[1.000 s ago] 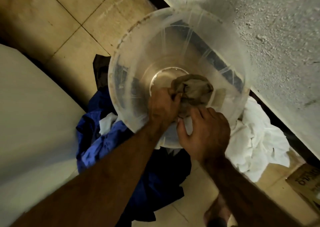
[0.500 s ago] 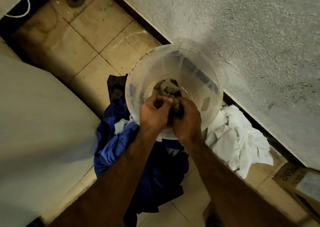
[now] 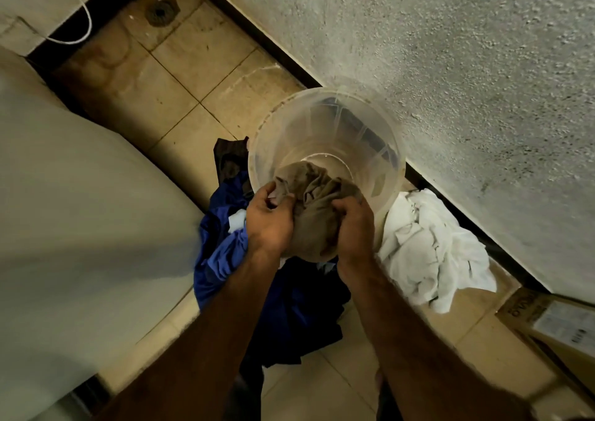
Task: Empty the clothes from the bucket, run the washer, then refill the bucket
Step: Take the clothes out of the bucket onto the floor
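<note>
A crumpled olive-brown garment (image 3: 314, 214) is clamped between both hands at the near rim of the translucent plastic bucket (image 3: 380, 137). The left hand (image 3: 269, 221) is curled round the garment's left side and the right hand (image 3: 354, 227) round its right side. The upper part of the cloth lies inside the bucket; the lower bulge hangs over the rim towards the person. No other clothing is seen in the bucket, which stands on the tiled floor (image 3: 193, 76) close against the rough wall.

Blue clothes (image 3: 222, 253) are heaped on the floor just beside the bucket, and a white cloth (image 3: 428, 253) lies on its other side.

The bucket is judged light and easily upset. If the garment is dragged across the rim, the bucket could be tipped or pulled along. A loose fold could also slip from the hands and be dropped onto the stained tiles. The heaps underfoot could be trodden on or tripped over.
</note>
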`<state>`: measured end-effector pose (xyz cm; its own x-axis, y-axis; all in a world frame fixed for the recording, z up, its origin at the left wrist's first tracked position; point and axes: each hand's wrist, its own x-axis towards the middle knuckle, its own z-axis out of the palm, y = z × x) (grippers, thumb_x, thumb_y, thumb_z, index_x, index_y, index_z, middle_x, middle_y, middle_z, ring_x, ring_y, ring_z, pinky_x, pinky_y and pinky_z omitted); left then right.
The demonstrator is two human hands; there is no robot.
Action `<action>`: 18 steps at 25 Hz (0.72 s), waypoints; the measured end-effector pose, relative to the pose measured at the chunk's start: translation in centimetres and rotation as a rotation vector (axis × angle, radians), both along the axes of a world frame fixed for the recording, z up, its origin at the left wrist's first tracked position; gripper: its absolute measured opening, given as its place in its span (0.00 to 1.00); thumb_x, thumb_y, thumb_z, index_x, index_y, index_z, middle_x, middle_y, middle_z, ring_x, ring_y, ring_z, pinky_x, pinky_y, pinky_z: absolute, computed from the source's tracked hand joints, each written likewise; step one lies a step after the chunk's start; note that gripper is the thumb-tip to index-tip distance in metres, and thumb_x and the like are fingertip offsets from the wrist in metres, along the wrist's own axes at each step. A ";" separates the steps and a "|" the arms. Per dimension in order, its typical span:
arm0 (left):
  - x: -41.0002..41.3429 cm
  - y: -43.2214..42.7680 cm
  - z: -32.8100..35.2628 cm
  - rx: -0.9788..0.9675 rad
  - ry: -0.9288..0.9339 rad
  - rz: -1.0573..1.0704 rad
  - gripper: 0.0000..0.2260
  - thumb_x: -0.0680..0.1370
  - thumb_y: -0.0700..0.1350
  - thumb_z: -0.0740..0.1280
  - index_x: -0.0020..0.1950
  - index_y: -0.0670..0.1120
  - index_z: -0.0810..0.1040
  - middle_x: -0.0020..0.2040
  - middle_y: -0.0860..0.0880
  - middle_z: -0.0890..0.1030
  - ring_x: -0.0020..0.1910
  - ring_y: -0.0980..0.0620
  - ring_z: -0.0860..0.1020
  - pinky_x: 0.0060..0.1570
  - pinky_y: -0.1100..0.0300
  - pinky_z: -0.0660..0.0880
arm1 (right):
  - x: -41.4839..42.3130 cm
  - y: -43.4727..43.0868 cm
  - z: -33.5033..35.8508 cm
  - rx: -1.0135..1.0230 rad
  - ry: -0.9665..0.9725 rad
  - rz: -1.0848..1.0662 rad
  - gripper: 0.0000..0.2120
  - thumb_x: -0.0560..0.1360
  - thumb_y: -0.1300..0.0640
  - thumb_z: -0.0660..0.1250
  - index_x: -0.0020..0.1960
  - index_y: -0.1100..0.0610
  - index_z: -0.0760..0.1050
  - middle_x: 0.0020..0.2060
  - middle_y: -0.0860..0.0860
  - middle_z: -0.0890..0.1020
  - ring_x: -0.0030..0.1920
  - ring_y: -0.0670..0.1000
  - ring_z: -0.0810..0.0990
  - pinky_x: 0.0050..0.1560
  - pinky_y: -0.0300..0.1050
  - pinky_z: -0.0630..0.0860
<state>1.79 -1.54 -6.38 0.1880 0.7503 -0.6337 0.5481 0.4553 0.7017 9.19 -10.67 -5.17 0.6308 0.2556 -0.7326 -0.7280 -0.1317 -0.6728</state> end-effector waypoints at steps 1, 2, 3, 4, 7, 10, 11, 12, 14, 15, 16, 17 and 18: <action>-1.0 -0.2 0.8 0.031 -0.010 -0.014 0.17 0.79 0.45 0.70 0.67 0.46 0.78 0.52 0.43 0.84 0.51 0.47 0.84 0.57 0.49 0.81 | -0.8 0.0 0.4 0.003 0.026 -0.023 0.10 0.77 0.63 0.61 0.51 0.56 0.80 0.46 0.54 0.84 0.46 0.53 0.82 0.43 0.42 0.79; -1.9 -0.4 1.6 0.063 -0.021 -0.020 0.15 0.79 0.45 0.69 0.66 0.46 0.79 0.51 0.43 0.84 0.50 0.47 0.84 0.56 0.51 0.81 | -1.7 0.1 0.3 0.012 0.051 -0.041 0.10 0.78 0.61 0.61 0.54 0.58 0.80 0.49 0.56 0.84 0.48 0.54 0.83 0.46 0.45 0.79; -3.0 -0.7 2.3 0.101 -0.023 -0.019 0.14 0.80 0.45 0.68 0.65 0.45 0.79 0.50 0.44 0.84 0.50 0.49 0.84 0.55 0.54 0.81 | -2.6 0.3 0.1 0.024 0.082 -0.049 0.12 0.78 0.58 0.62 0.57 0.59 0.81 0.52 0.58 0.85 0.51 0.55 0.83 0.48 0.46 0.79; -4.2 -1.0 2.8 0.139 -0.014 -0.006 0.14 0.80 0.45 0.68 0.65 0.46 0.79 0.51 0.46 0.84 0.50 0.51 0.83 0.53 0.56 0.82 | -3.6 0.5 -0.1 0.038 0.120 -0.039 0.14 0.77 0.56 0.63 0.58 0.60 0.81 0.53 0.58 0.85 0.53 0.56 0.83 0.50 0.47 0.79; -8.1 -1.5 2.6 0.177 0.108 0.118 0.14 0.80 0.48 0.68 0.64 0.48 0.77 0.52 0.50 0.82 0.50 0.51 0.82 0.52 0.54 0.81 | -7.1 1.5 -2.0 -0.041 0.179 0.098 0.15 0.77 0.57 0.65 0.61 0.59 0.80 0.55 0.55 0.84 0.54 0.54 0.82 0.52 0.47 0.79; -11.3 -0.9 -0.8 0.053 0.210 0.124 0.14 0.80 0.47 0.69 0.64 0.50 0.75 0.48 0.56 0.79 0.52 0.49 0.81 0.55 0.48 0.80 | -10.2 1.9 -5.9 -0.208 0.089 0.314 0.24 0.76 0.56 0.68 0.71 0.54 0.72 0.60 0.49 0.80 0.60 0.53 0.79 0.63 0.52 0.76; -12.1 -0.4 -2.4 -0.028 0.172 0.082 0.14 0.80 0.45 0.68 0.65 0.48 0.75 0.49 0.54 0.80 0.54 0.46 0.81 0.57 0.45 0.79 | -10.9 1.8 -7.2 -0.245 0.051 0.409 0.27 0.74 0.55 0.69 0.72 0.53 0.69 0.62 0.50 0.79 0.64 0.55 0.78 0.67 0.55 0.75; -12.9 -0.1 -4.2 -0.115 0.131 0.045 0.14 0.79 0.44 0.69 0.64 0.45 0.75 0.53 0.51 0.81 0.57 0.44 0.81 0.60 0.42 0.78 | -11.6 1.5 -9.1 -0.271 0.016 0.503 0.30 0.73 0.54 0.69 0.73 0.53 0.68 0.63 0.52 0.78 0.66 0.57 0.77 0.69 0.57 0.74; -15.1 0.5 -8.3 -0.227 0.119 -0.071 0.21 0.75 0.48 0.70 0.65 0.40 0.76 0.60 0.45 0.82 0.61 0.40 0.80 0.63 0.38 0.76 | -13.3 0.8 -12.5 -0.269 -0.018 0.692 0.34 0.73 0.49 0.68 0.78 0.52 0.63 0.69 0.53 0.76 0.69 0.54 0.74 0.72 0.55 0.71; -16.2 0.7 -10.1 -0.254 0.123 -0.117 0.23 0.75 0.49 0.69 0.67 0.41 0.76 0.62 0.43 0.81 0.62 0.40 0.79 0.62 0.38 0.76 | -13.8 0.6 -13.0 -0.254 -0.017 0.772 0.38 0.73 0.45 0.67 0.80 0.50 0.59 0.72 0.52 0.73 0.69 0.52 0.73 0.72 0.51 0.69; -16.8 0.7 -10.8 -0.283 0.134 -0.135 0.21 0.76 0.48 0.68 0.68 0.42 0.77 0.62 0.41 0.81 0.62 0.39 0.79 0.62 0.38 0.76 | -14.0 0.5 -12.6 -0.242 -0.030 0.839 0.40 0.73 0.42 0.65 0.81 0.50 0.55 0.74 0.52 0.71 0.70 0.51 0.72 0.72 0.49 0.69; -16.6 0.6 -9.9 -0.301 0.144 -0.141 0.20 0.78 0.47 0.68 0.68 0.42 0.77 0.63 0.41 0.81 0.61 0.40 0.80 0.62 0.41 0.77 | -14.2 0.4 -12.1 -0.250 -0.053 0.849 0.39 0.75 0.44 0.65 0.81 0.50 0.54 0.73 0.53 0.72 0.70 0.52 0.74 0.70 0.48 0.70; -16.3 0.6 -8.3 -0.282 0.152 -0.157 0.18 0.78 0.46 0.67 0.67 0.42 0.77 0.63 0.41 0.81 0.60 0.42 0.80 0.59 0.46 0.79 | -14.2 0.3 -11.5 -0.263 -0.077 0.849 0.34 0.78 0.50 0.65 0.81 0.51 0.56 0.71 0.54 0.75 0.67 0.54 0.76 0.67 0.49 0.73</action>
